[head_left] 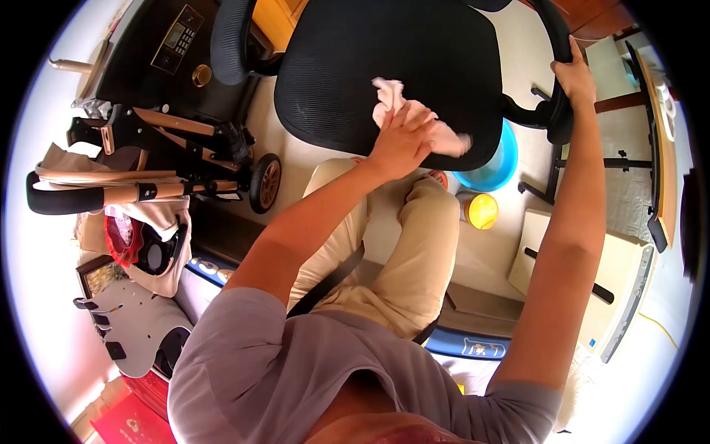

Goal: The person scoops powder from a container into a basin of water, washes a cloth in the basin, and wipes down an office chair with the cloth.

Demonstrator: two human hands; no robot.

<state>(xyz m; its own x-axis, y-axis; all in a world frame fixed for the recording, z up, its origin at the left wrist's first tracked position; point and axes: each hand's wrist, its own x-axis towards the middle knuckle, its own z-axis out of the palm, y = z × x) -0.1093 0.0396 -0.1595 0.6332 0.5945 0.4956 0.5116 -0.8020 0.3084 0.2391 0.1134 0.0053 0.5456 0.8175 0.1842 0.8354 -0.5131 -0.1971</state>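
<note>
A black office chair's mesh seat (333, 89) fills the upper middle of the head view. My left hand (403, 144) presses a crumpled pale pink cloth (446, 139) onto the seat's near part, fingers closed over it. Parts of the cloth stick out on both sides of the hand, and its edges are blurred. At the upper right, my right hand (577, 80) grips the chair's black armrest (560, 124), one finger lying along it.
A blue basin (505, 159) and a yellow-lidded container (483, 212) stand on the floor beyond my knees. On the left are a folded stroller (148, 189) and a black safe (196, 44). A white panel (629, 296) leans at right.
</note>
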